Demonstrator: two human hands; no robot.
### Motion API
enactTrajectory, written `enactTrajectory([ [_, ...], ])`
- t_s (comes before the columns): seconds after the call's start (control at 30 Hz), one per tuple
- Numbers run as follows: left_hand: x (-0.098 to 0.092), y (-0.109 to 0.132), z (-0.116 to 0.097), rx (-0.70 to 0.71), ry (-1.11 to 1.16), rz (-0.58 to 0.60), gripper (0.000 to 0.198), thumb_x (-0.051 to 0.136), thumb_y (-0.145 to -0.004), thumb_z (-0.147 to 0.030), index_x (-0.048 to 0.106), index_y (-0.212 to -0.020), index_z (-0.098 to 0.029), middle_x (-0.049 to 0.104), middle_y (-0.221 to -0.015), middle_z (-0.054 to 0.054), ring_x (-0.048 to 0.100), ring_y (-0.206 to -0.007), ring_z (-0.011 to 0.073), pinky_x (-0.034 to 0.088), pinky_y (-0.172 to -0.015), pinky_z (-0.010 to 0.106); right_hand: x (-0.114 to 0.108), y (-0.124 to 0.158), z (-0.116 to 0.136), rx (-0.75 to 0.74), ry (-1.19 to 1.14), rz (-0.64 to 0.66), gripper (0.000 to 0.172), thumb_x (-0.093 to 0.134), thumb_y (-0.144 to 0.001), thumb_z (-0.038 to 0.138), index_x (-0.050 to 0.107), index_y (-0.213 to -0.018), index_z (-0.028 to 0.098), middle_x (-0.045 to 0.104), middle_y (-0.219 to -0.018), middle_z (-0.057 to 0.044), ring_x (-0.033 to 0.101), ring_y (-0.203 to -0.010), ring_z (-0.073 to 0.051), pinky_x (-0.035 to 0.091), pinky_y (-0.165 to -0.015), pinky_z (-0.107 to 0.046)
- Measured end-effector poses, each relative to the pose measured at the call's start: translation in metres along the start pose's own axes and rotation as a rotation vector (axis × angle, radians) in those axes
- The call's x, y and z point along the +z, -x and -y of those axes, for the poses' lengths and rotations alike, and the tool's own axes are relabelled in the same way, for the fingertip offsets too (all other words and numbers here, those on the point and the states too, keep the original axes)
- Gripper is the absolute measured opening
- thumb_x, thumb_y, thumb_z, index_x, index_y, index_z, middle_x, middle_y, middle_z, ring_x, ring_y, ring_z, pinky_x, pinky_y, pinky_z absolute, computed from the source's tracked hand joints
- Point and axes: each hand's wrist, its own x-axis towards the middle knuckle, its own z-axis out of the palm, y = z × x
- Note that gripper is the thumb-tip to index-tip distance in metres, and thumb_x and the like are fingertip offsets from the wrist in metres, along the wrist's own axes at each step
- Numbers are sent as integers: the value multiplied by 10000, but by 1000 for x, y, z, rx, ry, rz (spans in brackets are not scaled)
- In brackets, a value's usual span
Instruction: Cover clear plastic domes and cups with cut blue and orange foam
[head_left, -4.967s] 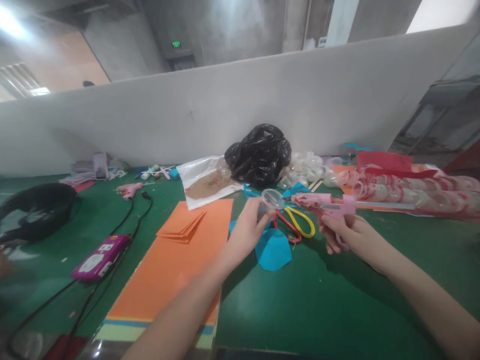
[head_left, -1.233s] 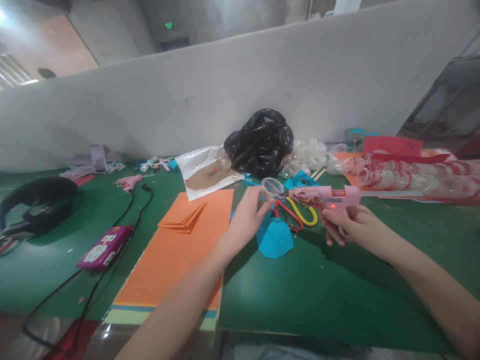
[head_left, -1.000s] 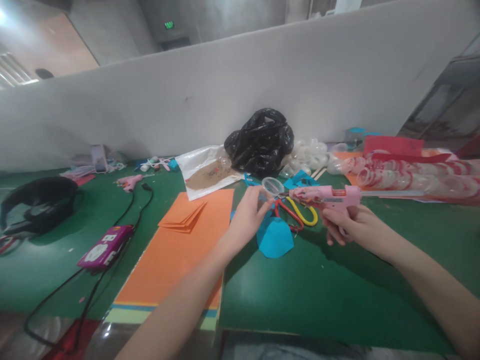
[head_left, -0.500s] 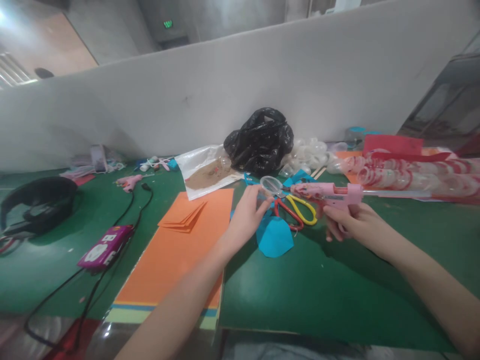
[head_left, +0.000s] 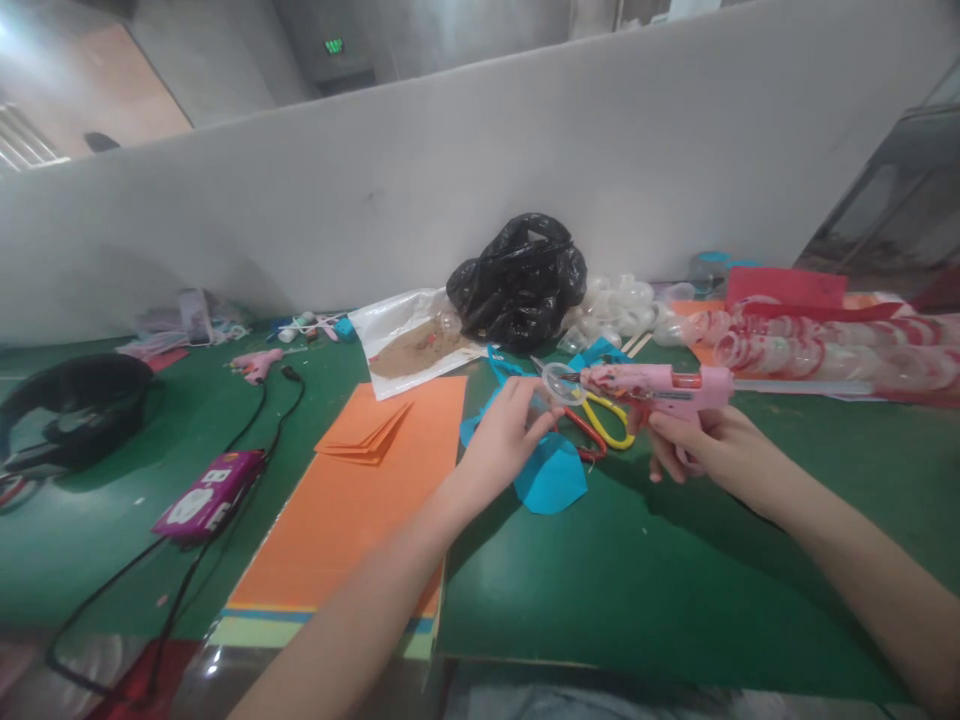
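My left hand [head_left: 510,435] holds a small clear plastic cup [head_left: 561,383] by its side, with the fingers curled around it. My right hand [head_left: 709,448] grips a pink hot glue gun [head_left: 651,380] by its handle, and the gun's nozzle points left, touching or almost touching the cup. Below my left hand lies a cut piece of blue paper [head_left: 551,478], partly hidden by my fingers. Red-and-yellow-handled scissors [head_left: 596,425] lie between my hands.
Orange sheets [head_left: 337,525] lie on the green table [head_left: 675,590] at left. Behind stand a black plastic bag [head_left: 517,285], a sand-filled clear bag [head_left: 412,350], clear cups [head_left: 619,310] and red-marked cups [head_left: 810,350]. A second glue gun [head_left: 256,365] and a purple power strip [head_left: 210,508] lie left.
My left hand has moved the clear cup to the right, closer to the glue gun's nozzle. The glue gun has shifted slightly right.
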Motion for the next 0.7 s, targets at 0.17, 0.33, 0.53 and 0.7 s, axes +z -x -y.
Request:
enactTrajectory([
  [0.17,2,1,-2,-3,-14,34,214,574,-1010,-332,582,-1195,-224,605,-1194,70,609,-1099,216,510,-959,364,1,1,4,-10,12,-5,681,578,-766,843,503,-486,227,481,-440,14,679,-548,-209,490,-575,-294],
  [0.33,2,1,-4,7,-31,58,205,576,-1011,-334,583,-1180,-220,610,-1199,71,599,-1146,228,499,-989,385,3,2,11,-4,10,6,705,585,-753,858,498,-466,220,479,-432,10,670,-537,-200,478,-577,-293],
  [0.53,2,1,-5,-5,-27,58,201,582,-1007,-319,582,-1182,-220,613,-1211,74,599,-1172,234,500,-1007,394,4,3,16,34,-29,3,679,654,-679,865,535,-511,218,492,-420,12,640,-506,-197,475,-557,-305],
  [0.7,2,1,-4,1,-24,66,201,584,-1005,-303,578,-1185,-214,610,-1213,81,603,-1172,234,497,-1020,407,3,3,15,9,-25,19,691,632,-720,857,514,-480,219,494,-422,7,640,-511,-188,492,-582,-303],
])
